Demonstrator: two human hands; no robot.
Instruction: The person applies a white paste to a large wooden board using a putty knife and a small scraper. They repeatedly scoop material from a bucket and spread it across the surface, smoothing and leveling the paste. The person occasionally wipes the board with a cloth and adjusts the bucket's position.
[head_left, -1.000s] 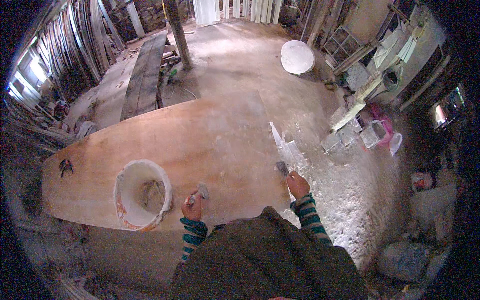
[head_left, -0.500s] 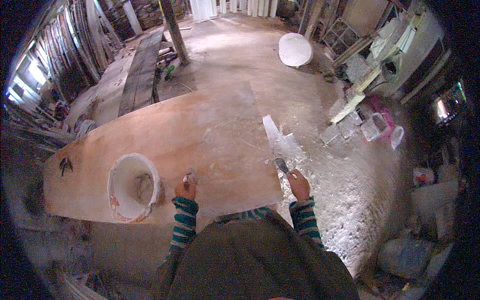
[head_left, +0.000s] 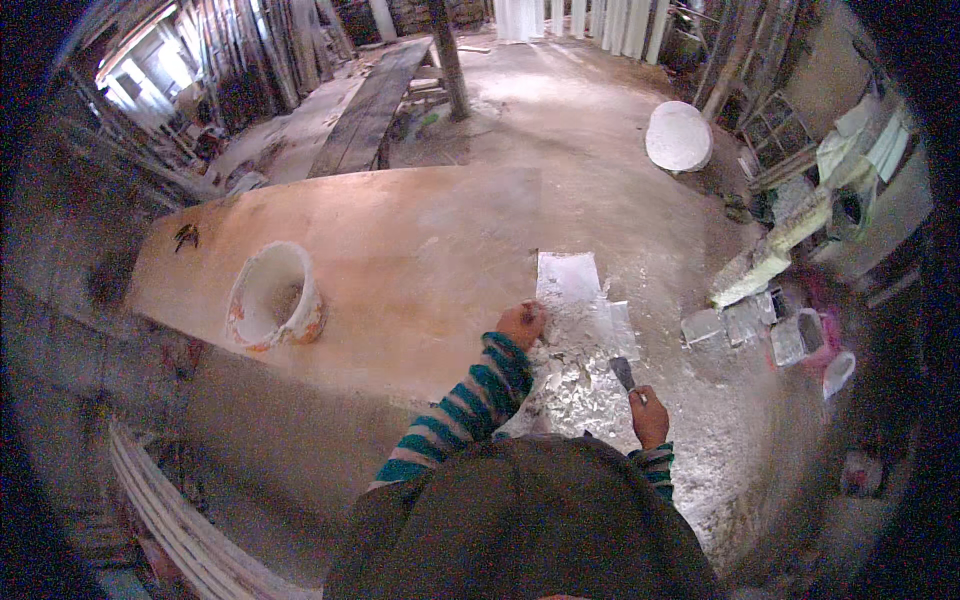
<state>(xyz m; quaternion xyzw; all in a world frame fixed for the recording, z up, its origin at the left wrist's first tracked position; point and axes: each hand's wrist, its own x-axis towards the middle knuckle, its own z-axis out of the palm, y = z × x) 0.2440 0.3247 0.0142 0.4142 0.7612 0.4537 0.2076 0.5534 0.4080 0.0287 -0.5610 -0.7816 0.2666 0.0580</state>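
My right hand [head_left: 650, 418] is closed round the handle of a putty knife [head_left: 622, 373], its dark blade pointing forward over the white-crusted floor. At the right edge of the large wooden board [head_left: 400, 260], my left hand [head_left: 522, 325] is closed; whatever its fingers hold, if anything, is too small to make out. Just past that hand lie white flat sheets [head_left: 568, 275] on the floor, with broken white flakes [head_left: 580, 390] nearer to me. A white bucket [head_left: 272, 295] with orange smears stands on the left part of the board.
A dark plank bench [head_left: 375, 110] runs beyond the board, next to a wooden post [head_left: 450, 60]. A round white disc [head_left: 679, 136] lies far right. White box-shaped pieces [head_left: 797, 338] sit on the right. Long pale strips [head_left: 190, 500] lie low on the left.
My left hand has moved right, from over the board to its right edge. The right hand, still holding the putty knife, has shifted slightly right and nearer. The view has turned, too.
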